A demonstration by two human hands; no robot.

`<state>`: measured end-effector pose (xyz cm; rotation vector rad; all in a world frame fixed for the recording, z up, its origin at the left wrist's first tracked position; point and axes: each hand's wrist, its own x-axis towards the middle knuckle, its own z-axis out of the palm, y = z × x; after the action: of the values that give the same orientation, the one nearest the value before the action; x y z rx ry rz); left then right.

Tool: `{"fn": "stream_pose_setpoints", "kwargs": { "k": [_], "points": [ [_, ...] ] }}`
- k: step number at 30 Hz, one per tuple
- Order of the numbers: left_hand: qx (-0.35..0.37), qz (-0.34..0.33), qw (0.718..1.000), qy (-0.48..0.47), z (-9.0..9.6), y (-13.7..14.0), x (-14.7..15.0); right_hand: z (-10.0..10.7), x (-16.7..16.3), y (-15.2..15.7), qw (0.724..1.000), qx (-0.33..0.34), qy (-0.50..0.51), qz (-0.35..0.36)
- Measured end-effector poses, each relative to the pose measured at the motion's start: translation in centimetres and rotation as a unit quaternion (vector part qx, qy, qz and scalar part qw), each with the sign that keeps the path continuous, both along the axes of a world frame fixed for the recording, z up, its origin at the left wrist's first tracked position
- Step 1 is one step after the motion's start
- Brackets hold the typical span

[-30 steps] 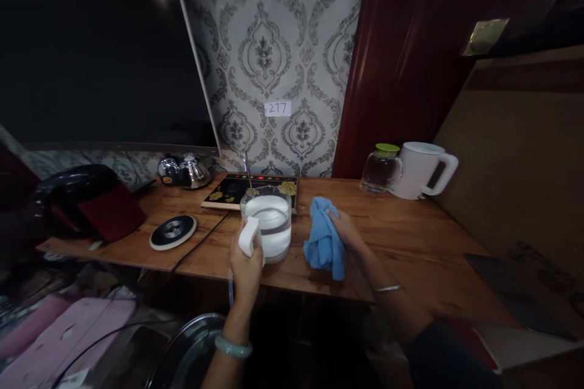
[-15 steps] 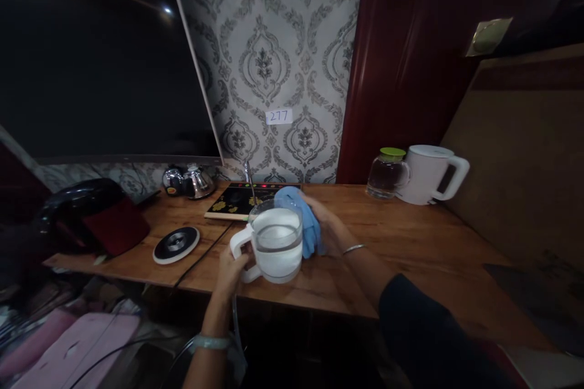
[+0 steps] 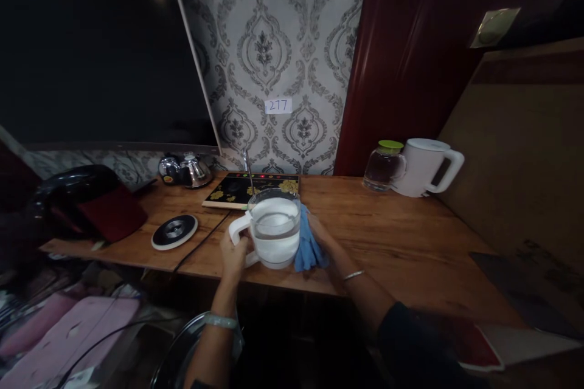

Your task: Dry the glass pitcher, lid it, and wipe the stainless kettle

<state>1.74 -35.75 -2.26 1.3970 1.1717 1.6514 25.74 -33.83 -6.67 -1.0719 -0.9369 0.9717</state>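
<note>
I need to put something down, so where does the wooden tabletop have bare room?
Between the white electric kettle and right forearm; also between the flowered panel and green-lidded jug. Crowded: around the glass pitcher and blue cloth.

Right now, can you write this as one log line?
left hand: grips white handle of glass pitcher | right hand: holds blue cloth at pitcher's right side | black disc: on table
</note>
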Motion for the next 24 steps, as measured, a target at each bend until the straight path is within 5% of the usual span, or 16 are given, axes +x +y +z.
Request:
{"fn": "stream_pose_setpoints", "kwargs": {
  "k": [6, 12, 19, 24],
  "points": [
    [0.014, 0.026, 1.0, 0.008, 0.4, -0.1, 0.3, -0.7, -0.7, -3.2, 0.992, -0.071, -0.04, -0.092],
    [0.008, 0.003, 1.0, 0.001, 0.4, -0.1, 0.2, -0.5, 0.7, -5.4, 0.996, -0.059, -0.025, -0.064],
    [-0.018, -0.042, 0.999, -0.03, -0.1, 0.3, -0.1, 5.7, 5.2, -1.3, 0.998, -0.004, 0.019, -0.062],
    [-0.021, -0.047, 0.998, -0.034, -0.3, 0.2, -0.3, 8.8, 3.5, 2.0, 1.0, 0.007, 0.022, 0.01]
  ]
}}
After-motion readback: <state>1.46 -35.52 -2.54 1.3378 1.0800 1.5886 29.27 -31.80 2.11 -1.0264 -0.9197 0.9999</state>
